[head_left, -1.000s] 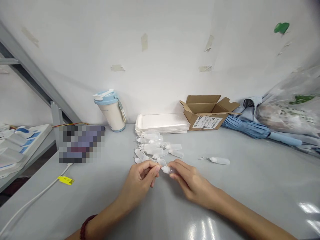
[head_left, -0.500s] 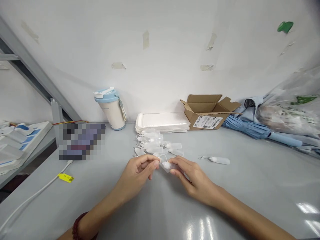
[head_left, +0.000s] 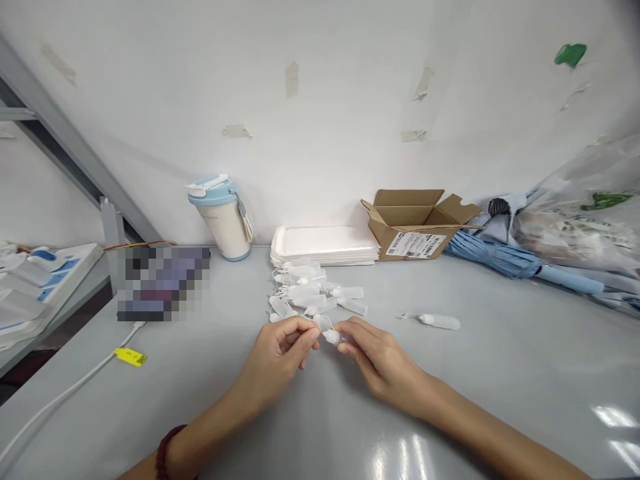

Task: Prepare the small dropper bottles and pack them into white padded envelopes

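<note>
My right hand (head_left: 377, 353) grips a small translucent dropper bottle (head_left: 332, 337), its white nozzle pointing left. A thin looped cap strap (head_left: 324, 323) arches from the bottle's neck towards my left hand (head_left: 287, 347), whose thumb and forefinger pinch its end just off the nozzle tip. The cap itself is hidden in those fingertips. Just behind my hands lies a pile of similar dropper bottles (head_left: 305, 290) with their straps. Another dropper bottle (head_left: 440, 321) lies alone to the right, its strap trailing left.
Behind the pile sit a stack of white padded envelopes (head_left: 325, 243) and an open cardboard box (head_left: 415, 233). A tumbler (head_left: 223, 223) and a blurred phone-like device (head_left: 163, 283) with a white cable (head_left: 75, 393) are left. A folded blue umbrella (head_left: 500, 253) and plastic bag (head_left: 580, 227) lie right.
Both hands stay close together around the bottle and strap. The nozzle and my left fingertips shift slightly, dipping and coming back to nearly the same spot. The pile is unchanged.
</note>
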`<state>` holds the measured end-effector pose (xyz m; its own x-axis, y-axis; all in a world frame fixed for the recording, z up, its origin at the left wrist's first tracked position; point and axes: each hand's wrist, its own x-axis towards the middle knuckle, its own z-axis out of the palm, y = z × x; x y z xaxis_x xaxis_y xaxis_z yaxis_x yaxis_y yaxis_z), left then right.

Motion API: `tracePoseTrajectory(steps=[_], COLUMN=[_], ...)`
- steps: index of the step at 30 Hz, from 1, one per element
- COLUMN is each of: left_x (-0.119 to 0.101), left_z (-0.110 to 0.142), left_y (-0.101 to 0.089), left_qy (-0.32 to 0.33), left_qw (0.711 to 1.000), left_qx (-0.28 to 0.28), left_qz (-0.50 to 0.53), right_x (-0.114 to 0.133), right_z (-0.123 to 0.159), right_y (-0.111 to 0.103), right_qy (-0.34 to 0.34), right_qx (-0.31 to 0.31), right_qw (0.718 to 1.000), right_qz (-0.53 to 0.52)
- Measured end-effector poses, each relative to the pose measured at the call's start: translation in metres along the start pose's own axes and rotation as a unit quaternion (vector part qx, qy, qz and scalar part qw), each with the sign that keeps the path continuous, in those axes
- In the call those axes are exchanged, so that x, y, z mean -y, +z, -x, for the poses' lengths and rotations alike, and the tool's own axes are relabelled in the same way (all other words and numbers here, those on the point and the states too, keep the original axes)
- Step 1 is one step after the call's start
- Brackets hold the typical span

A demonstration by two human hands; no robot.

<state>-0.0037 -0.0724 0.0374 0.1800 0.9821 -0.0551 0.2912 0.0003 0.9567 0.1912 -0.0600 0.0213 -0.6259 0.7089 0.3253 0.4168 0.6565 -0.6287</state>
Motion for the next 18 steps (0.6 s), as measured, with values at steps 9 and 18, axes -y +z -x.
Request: tracePoseTrajectory(steps=[9,18], left_x=[0.004,0.002], left_z=[-0.001,-0.003], left_y=[0.008,0.002], left_qy=[-0.070,-0.052], left_qw=[0.992,0.995], left_qx=[0.096,0.081], left_qz=[0.046,0.023], right_x=[-0.006,-0.012], right_z=[-0.005,-0.007], right_y=[-0.006,-0.005], right_qy=[0.026,0.102], right_qx=[-0.020,0.026], right_qw=[0.999,0.981], right_qz=[0.031,0.164])
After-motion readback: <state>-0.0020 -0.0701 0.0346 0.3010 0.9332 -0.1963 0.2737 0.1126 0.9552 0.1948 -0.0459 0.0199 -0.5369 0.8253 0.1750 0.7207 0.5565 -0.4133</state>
